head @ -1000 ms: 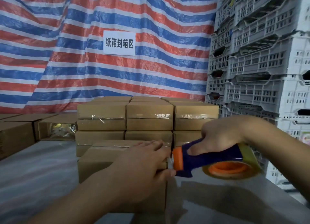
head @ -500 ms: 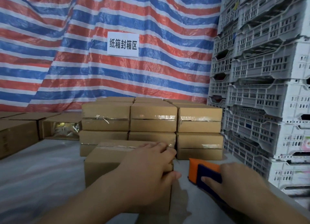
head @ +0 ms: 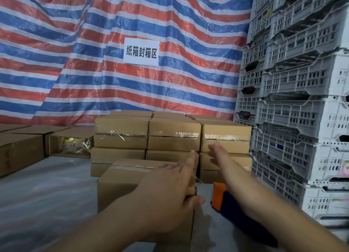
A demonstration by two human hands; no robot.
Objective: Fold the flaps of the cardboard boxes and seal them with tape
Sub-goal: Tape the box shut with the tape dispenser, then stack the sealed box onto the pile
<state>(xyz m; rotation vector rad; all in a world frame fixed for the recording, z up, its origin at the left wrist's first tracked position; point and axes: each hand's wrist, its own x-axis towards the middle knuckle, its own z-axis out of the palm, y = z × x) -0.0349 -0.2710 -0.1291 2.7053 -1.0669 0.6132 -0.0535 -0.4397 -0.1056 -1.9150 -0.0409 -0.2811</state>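
Observation:
A small brown cardboard box (head: 120, 183) with clear tape along its top stands in front of me on the grey table. My left hand (head: 170, 187) lies flat on its right top edge, fingers spread, thumb down the right side. My right hand (head: 217, 153) reaches forward, blurred, fingers apart and empty, in front of the stacked sealed boxes (head: 173, 136). The orange and dark blue tape dispenser (head: 232, 206) lies on the table under my right forearm, partly hidden.
Grey plastic crates (head: 302, 100) are stacked high on the right. An unsealed box (head: 71, 144) with packets inside and more boxes (head: 18, 149) sit at the left. A striped tarp with a white sign (head: 141, 51) hangs behind. Grey table surface (head: 47, 195) shows at left.
My right hand set the tape dispenser down on the table, let go of it and reached forward towards the stacked boxes. My left hand stayed on the box.

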